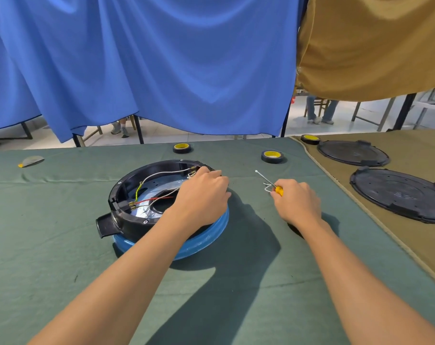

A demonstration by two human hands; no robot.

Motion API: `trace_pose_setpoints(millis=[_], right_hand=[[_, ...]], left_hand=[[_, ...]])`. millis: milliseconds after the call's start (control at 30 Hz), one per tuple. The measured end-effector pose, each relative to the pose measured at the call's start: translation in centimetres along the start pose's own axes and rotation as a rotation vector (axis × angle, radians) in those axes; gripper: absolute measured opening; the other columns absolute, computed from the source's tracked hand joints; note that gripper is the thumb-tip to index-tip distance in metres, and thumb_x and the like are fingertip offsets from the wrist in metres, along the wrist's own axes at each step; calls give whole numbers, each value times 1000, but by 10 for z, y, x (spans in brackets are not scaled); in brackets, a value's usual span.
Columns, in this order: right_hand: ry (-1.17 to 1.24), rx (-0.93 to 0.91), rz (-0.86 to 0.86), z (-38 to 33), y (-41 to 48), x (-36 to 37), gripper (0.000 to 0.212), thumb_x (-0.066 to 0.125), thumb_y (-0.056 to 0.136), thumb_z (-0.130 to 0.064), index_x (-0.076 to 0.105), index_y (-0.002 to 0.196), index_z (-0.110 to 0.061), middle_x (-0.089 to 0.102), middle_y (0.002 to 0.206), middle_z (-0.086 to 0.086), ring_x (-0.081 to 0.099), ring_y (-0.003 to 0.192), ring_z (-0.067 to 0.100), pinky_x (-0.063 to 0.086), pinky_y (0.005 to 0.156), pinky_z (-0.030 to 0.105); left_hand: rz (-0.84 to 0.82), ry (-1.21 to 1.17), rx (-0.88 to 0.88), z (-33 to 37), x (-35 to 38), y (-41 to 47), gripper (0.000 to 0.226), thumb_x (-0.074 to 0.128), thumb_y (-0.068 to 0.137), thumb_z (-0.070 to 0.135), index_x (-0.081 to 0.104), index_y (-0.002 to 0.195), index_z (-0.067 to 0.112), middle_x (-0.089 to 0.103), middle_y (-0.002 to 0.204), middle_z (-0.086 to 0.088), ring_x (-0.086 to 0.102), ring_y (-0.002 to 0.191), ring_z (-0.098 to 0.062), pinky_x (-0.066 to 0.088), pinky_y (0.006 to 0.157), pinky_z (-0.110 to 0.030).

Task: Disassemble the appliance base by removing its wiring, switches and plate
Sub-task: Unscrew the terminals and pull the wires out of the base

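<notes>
Right hand (297, 202): gripping screwdriver (277, 189) | left hand (201, 192): curled over appliance base (126, 219) rim | shell likely rigid, light | wires (161, 174) limp, best pulled at terminals

A blue curtain (161, 66) hangs behind the table, with a tan curtain (375, 46) to its right. Below their hems shows a pale floor (341, 128) with wooden chairs (319, 103) and dark metal legs (406, 110). A green cloth (62, 245) covers the table, and a tan cloth (430, 240) lies beside it.
</notes>
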State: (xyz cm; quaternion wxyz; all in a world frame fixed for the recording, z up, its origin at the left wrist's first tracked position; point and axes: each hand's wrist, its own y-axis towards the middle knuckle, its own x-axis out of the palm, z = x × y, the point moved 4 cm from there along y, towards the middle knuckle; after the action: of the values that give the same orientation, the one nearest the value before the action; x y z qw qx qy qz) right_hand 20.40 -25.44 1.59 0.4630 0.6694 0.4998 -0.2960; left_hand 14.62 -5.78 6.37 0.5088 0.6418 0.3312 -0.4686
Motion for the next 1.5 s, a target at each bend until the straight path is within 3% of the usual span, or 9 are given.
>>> trace_pose_setpoints(millis=[233, 467, 733, 900, 1067, 1200, 1267, 1367, 1500], right_hand=[[46, 60, -78, 5, 0, 3, 12, 56, 93, -38, 64, 97, -30, 64, 93, 6, 52, 85, 27, 39, 65, 32], [318, 87, 17, -8, -1, -8, 21, 54, 91, -49, 61, 83, -30, 60, 81, -1, 47, 83, 24, 36, 66, 33], [393, -40, -121, -46, -5, -24, 17, 46, 96, -38, 56, 97, -24, 67, 88, 2, 59, 96, 25, 46, 79, 37], [386, -223, -98, -78, -20, -42, 13, 58, 92, -36, 64, 91, -24, 68, 81, 0, 60, 87, 23, 45, 76, 34], [383, -282, -105, -87, -27, -48, 8, 65, 88, -36, 68, 91, -29, 67, 84, -1, 59, 92, 25, 48, 81, 37], [407, -295, -86, -91, -24, -51, 8, 69, 85, -37, 71, 88, -29, 67, 76, -4, 61, 82, 20, 43, 68, 28], [394, -304, -89, -96, -22, -48, 7, 69, 85, -37, 72, 85, -31, 65, 73, -8, 61, 81, 21, 41, 66, 26], [365, -309, -98, -105, -21, -40, 7, 67, 87, -38, 72, 84, -33, 58, 73, -12, 57, 92, 26, 45, 76, 32], [270, -309, -67, -109, -17, -36, 11, 63, 87, -40, 73, 86, -35, 59, 83, -8, 56, 101, 27, 48, 88, 39]], left_hand=[[58, 88, 55, 2, -12, -15, 23, 34, 101, 33, 52, 105, 18, 58, 102, 5, 53, 99, -21, 40, 61, -34], [-289, -279, -6, -52, -24, -46, 64, 35, 88, 71, 36, 144, 41, 39, 150, 9, 30, 140, -13, 29, 113, -43], [-290, -237, 9, -27, -8, -47, 63, 34, 97, 56, 23, 152, 28, 28, 157, 6, 19, 144, -15, 22, 116, -41], [-276, -208, -12, -3, -6, -37, 60, 29, 97, 57, 39, 139, 15, 45, 142, -8, 34, 133, -29, 33, 107, -46], [-184, -342, -103, -24, -21, -34, 56, 30, 89, 69, 60, 87, 21, 64, 84, 1, 60, 84, -21, 50, 75, -39], [-104, -83, -265, -65, -26, -28, 51, 42, 89, 68, 58, 98, 21, 64, 100, -3, 58, 89, -24, 51, 77, -40], [-151, -77, -260, -72, -13, -28, 59, 42, 89, 67, 54, 117, 17, 59, 119, -6, 53, 108, -26, 48, 85, -41], [-334, -69, -199, -72, 10, -30, 79, 37, 87, 72, 41, 139, 14, 43, 144, -10, 36, 134, -30, 37, 105, -49], [-459, -89, -204, -76, 19, -28, 87, 34, 85, 76, 23, 151, 19, 29, 156, -6, 27, 143, -28, 32, 110, -50]])
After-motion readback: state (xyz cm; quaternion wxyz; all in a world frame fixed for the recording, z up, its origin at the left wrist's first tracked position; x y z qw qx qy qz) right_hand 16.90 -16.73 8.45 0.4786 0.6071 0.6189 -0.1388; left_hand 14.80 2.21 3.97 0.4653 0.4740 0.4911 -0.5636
